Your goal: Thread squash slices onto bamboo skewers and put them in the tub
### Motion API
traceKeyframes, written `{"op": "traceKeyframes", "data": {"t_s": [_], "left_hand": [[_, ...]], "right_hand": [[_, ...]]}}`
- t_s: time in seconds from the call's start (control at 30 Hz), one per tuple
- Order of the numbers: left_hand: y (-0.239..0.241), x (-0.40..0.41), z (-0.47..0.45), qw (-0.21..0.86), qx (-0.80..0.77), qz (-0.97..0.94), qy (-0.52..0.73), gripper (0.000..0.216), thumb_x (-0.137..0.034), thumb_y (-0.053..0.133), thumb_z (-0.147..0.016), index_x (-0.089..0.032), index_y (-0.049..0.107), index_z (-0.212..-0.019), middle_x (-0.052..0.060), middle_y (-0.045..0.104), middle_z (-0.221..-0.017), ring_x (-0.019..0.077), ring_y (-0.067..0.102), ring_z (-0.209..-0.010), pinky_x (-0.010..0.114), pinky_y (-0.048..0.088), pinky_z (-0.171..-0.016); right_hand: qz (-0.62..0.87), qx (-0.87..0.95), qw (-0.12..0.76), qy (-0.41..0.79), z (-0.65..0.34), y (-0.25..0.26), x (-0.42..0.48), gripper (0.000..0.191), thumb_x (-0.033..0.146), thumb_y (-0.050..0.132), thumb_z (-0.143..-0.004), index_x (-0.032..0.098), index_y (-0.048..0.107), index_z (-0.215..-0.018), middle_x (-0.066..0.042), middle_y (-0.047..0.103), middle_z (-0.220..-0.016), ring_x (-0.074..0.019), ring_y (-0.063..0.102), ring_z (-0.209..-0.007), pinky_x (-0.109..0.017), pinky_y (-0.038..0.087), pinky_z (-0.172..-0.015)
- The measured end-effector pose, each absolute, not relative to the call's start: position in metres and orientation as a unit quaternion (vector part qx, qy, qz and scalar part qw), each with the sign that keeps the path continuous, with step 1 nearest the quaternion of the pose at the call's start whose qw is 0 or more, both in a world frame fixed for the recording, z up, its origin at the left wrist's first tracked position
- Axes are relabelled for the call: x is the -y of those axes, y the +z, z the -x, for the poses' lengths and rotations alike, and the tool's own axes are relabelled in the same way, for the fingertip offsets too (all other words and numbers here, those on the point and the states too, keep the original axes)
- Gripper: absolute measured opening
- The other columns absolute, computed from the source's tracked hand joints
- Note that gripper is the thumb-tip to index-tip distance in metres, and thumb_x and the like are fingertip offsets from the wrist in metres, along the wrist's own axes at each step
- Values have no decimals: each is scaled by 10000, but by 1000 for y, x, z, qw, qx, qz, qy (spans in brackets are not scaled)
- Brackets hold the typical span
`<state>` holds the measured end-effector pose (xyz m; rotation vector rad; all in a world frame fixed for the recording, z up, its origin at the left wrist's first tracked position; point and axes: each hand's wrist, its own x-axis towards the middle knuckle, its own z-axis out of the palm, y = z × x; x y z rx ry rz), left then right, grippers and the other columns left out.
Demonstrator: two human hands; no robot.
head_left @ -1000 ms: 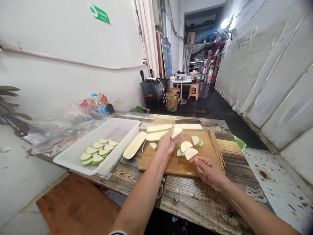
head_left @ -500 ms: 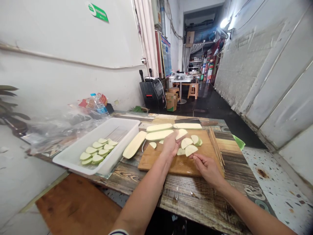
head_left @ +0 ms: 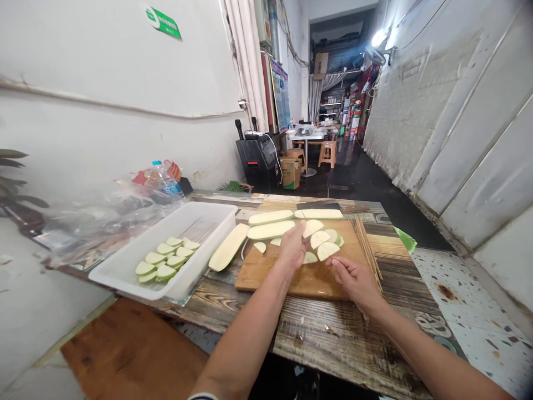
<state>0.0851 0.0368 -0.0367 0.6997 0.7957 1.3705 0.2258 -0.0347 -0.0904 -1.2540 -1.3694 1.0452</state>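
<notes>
My left hand (head_left: pixel 293 247) is closed on a pale, green-skinned zucchini slice (head_left: pixel 313 228) above the wooden cutting board (head_left: pixel 266 275). To its right, my right hand (head_left: pixel 352 275) pinches what looks like a thin skewer, mostly hidden by the fingers. A half-round slice (head_left: pixel 328 251) is at those fingertips; whether the skewer runs through it I cannot tell. More cut slices (head_left: pixel 333 235) lie behind, and one (head_left: pixel 310 258) rests on the board between my hands. Long zucchini halves (head_left: pixel 270 229) lie along the board's far side, with another half (head_left: pixel 229 248) to its left.
A white plastic tray (head_left: pixel 225 233) at the left holds several zucchini slices on thin sticks. Wooden skewers (head_left: pixel 367 247) lie along the board's right edge. A knife (head_left: pixel 353 209) lies behind the board. Plastic bags (head_left: pixel 95 222) and a bottle (head_left: pixel 166 180) are at the far left.
The slice at my right fingertips has shifted slightly right and up. My left hand, with its slice, has moved a little to the right. The tray looks unchanged.
</notes>
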Motion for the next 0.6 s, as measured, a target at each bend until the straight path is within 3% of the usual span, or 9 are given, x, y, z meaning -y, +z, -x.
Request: {"op": "traceKeyframes", "data": {"t_s": [0.1, 0.2, 0.3, 0.47, 0.6], "left_hand": [[-31, -34, -67, 524, -441, -473, 554, 111, -243, 640, -703, -161, 650, -779, 53, 653, -708, 185, 604, -746, 282, 456, -740], [-40, -36, -49, 363, -532, -674, 363, 134, -260, 738, -563, -198, 630, -611, 38, 610, -624, 216, 579, -732, 273, 414, -706], [-55, -39, -44, 249, -549, -764, 230, 196, -281, 760, -509, -202, 584, -542, 53, 605, -672, 229, 568, -730, 278, 386, -675], [-65, -41, -50, 231, -529, -787, 218, 171, -228, 715, -553, -207, 584, -661, 40, 613, -714, 197, 550, -686, 260, 367, -630], [-67, -47, -54, 330, -515, -725, 316, 76, -226, 642, -646, -203, 624, -717, 40, 634, -709, 184, 568, -677, 251, 391, -615]], "right_hand": [[528, 539, 524, 396, -237, -87, 30, 351, 481, 492, -791, 155, 584, -883, 69, 332, -464, -76, 279, -409, -204, 195, -394], [538, 494, 559, 392, -243, -81, 28, 343, 480, 485, -796, 155, 567, -867, 83, 306, -440, -67, 236, -374, -204, 168, -371], [542, 480, 562, 401, -243, -80, 28, 343, 477, 483, -797, 151, 569, -862, 87, 311, -437, -57, 218, -355, -200, 155, -354], [541, 513, 538, 392, -242, -81, 31, 340, 469, 474, -805, 154, 589, -862, 79, 312, -452, -60, 239, -375, -196, 165, -356], [542, 531, 515, 400, -244, -77, 34, 348, 462, 461, -809, 148, 599, -861, 74, 314, -454, -62, 246, -386, -198, 170, -369]]}}
